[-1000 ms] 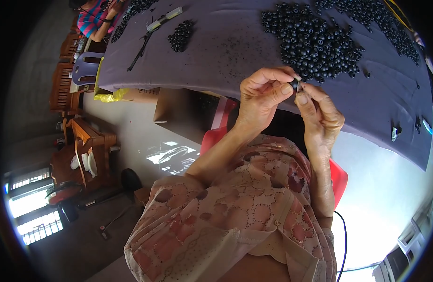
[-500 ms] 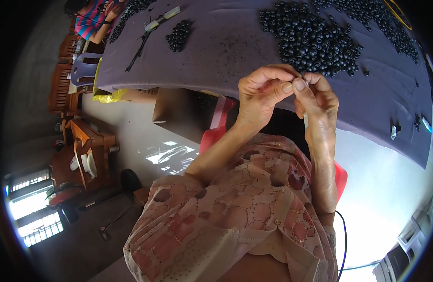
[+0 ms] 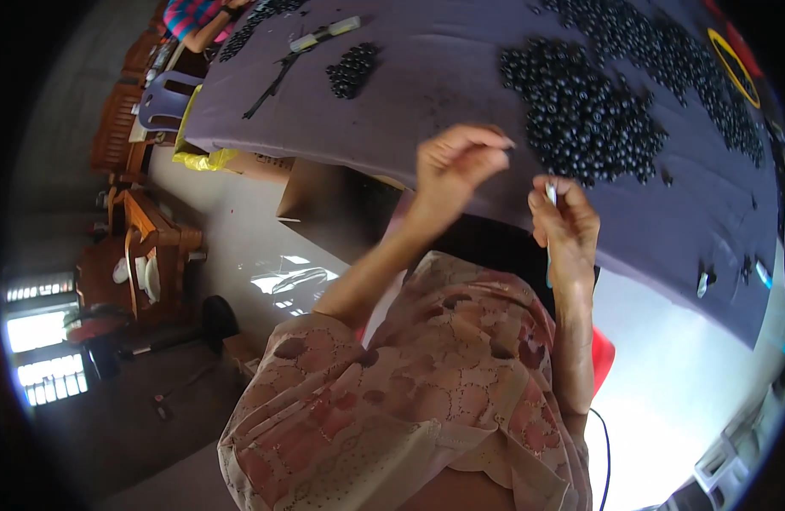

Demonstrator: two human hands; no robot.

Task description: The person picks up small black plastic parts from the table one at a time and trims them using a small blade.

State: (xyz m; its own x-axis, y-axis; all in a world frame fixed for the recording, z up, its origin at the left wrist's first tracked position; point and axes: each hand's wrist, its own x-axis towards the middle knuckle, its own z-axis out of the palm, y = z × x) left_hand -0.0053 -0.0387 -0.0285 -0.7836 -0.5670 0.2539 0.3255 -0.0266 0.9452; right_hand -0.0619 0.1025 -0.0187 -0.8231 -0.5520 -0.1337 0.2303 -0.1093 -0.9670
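Landmark: the big heap of black beads (image 3: 584, 119) on the purple tablecloth (image 3: 444, 77). Far left of the heap, off the cloth, wooden furniture (image 3: 141, 234) on the floor. Left of the heap on the cloth, a small clump of black beads (image 3: 352, 70), with a thin black strip (image 3: 269, 87) beyond it. Just below-left of the heap, the left hand (image 3: 456, 166) is raised over the table edge, fingers curled, thumb and forefinger pinched together (what they grip is too small to tell). Below the heap, slightly right, the right hand (image 3: 565, 226) is closed around a thin pale tool (image 3: 551, 198), tip pointing up toward the heap. The hands are apart.
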